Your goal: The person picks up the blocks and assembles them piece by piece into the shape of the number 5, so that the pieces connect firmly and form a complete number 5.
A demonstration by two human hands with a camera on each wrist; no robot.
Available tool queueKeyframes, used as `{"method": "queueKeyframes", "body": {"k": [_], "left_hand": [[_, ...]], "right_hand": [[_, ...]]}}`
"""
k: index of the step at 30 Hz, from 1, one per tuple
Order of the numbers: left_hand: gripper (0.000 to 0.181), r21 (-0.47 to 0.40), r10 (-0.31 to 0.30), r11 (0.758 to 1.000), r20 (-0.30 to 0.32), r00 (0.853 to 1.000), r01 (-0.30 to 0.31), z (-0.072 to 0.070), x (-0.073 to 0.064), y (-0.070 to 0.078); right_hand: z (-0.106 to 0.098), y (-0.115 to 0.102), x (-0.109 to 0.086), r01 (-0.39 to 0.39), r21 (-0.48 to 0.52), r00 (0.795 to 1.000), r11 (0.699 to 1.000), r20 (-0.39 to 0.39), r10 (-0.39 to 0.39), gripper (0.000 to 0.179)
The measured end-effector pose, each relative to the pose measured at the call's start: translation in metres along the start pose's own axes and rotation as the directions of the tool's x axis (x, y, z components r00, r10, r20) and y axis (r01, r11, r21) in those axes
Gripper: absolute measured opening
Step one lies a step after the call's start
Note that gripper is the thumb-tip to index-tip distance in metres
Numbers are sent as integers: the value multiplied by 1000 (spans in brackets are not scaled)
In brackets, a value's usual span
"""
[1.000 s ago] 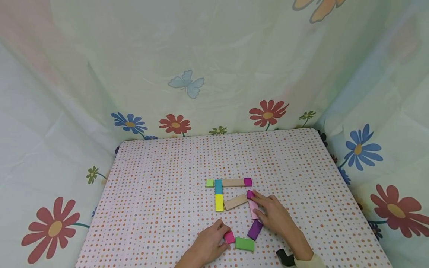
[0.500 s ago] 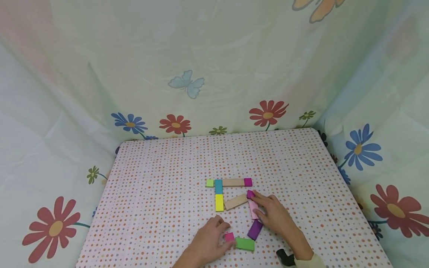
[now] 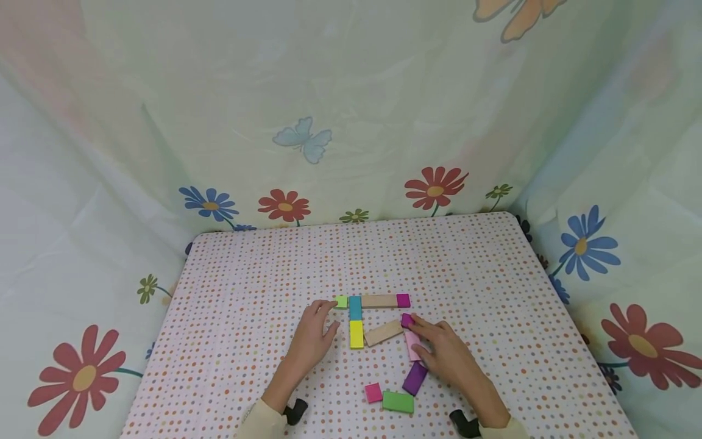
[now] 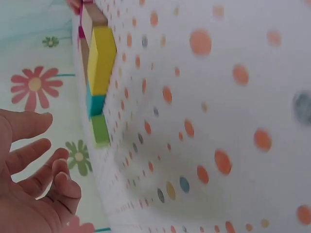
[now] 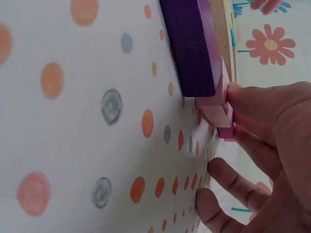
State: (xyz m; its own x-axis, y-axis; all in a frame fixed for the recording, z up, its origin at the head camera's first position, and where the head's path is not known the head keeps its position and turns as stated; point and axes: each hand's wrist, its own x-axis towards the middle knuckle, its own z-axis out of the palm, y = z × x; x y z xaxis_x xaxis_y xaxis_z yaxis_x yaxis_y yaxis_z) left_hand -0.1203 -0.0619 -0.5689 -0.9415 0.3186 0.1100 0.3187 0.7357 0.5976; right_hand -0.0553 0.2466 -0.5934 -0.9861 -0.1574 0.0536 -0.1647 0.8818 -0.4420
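Observation:
My left hand point(image 3: 311, 336) hovers at the left of a row of wooden blocks, its fingertips right at the light green cube point(image 3: 341, 302). In the left wrist view its fingers point(image 4: 29, 124) are loosely bent with nothing between them. My right hand point(image 3: 446, 353) rests at the right-hand blocks. Its index finger touches the small magenta cube point(image 3: 407, 321), and its thumb point(image 5: 250, 99) lies against the light pink block point(image 3: 412, 346). A dark purple block point(image 3: 415, 378) meets the near end of the pink one. The other right fingers are spread close over the table.
Beside the light green cube, a teal block point(image 3: 355, 308) and a yellow block point(image 3: 356, 335) form a column. One plain block point(image 3: 378, 301) leads to another magenta cube point(image 3: 403, 300); a second plain block point(image 3: 384, 333) slants below. Nearer lie a hot pink cube point(image 3: 373, 392) and a green block point(image 3: 398, 402).
My left hand has let go of the hot pink cube beside the green block and moved away from me to the light green cube. The right hand keeps its place.

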Motion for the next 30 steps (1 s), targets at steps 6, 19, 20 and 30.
{"method": "queueKeyframes", "body": {"k": [6,19,20,30], "left_hand": [[47,-67,-55,996,62,997,60,1,22,-19],[44,-195,-115,971,127,985,139,14,47,-38],[44,-197,-113,971,129,985,137,14,48,-38],[34,-185,-116,973,133,984,139,18,51,-40]], "right_hand": [[0,-1,1,-4,-1,1000,1000,4,4,46],[-1,-1,0,10,12,1000,1000,-16,-10,46],[-1,-1,0,8,13,1000,1000,-15,-8,46],[-1,0,0,-11,17,1000,1000,2,11,45]]}}
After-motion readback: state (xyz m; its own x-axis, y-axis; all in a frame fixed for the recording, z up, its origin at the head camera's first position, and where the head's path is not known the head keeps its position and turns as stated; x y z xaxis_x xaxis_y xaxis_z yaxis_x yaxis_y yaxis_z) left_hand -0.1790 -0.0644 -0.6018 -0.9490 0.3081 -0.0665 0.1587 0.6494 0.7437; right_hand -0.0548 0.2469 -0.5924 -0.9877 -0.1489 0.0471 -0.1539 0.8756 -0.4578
